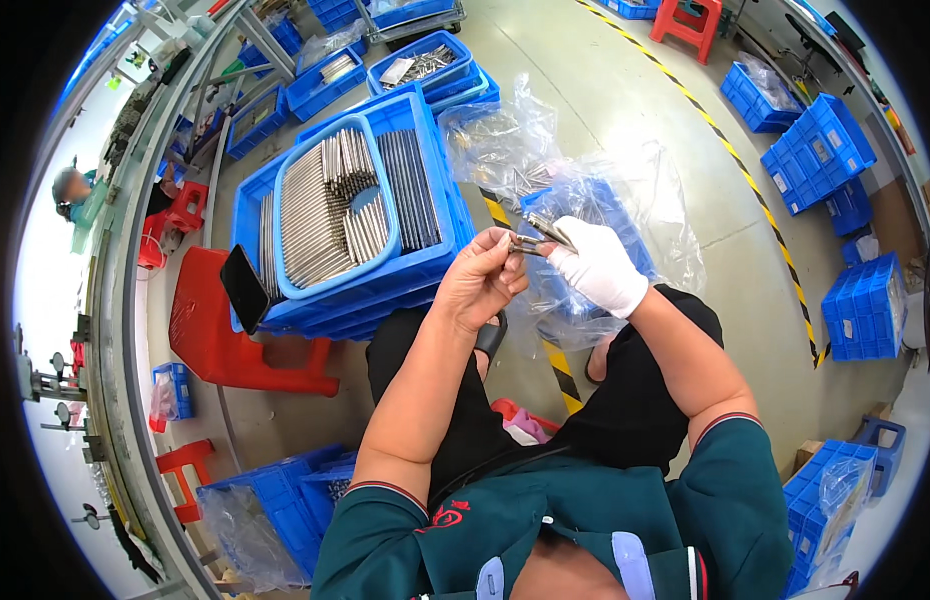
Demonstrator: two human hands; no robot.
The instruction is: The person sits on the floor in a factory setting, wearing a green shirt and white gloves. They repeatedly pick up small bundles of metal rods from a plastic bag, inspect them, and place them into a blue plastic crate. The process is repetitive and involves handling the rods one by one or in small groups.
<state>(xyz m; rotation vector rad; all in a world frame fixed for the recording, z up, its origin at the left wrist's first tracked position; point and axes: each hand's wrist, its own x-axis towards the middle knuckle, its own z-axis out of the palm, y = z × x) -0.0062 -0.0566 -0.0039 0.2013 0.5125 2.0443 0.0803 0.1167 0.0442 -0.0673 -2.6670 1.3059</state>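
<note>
In front of my knees both hands meet over small shiny metal rods. My left hand, bare, is closed with thumb and fingertips pinched on the end of a short metal rod. White-gloved, my right hand is closed around a few metal rods that stick out toward the upper left, its fingertips at the same short rod. Below and beyond the glove stands a blue crate lined with clear plastic, with more metal rods lying in the plastic.
To the left, an oval blue basin of stacked metal rods rests on blue crates holding long dark rods. A phone leans at its corner, beside a red stool. More blue crates line the right.
</note>
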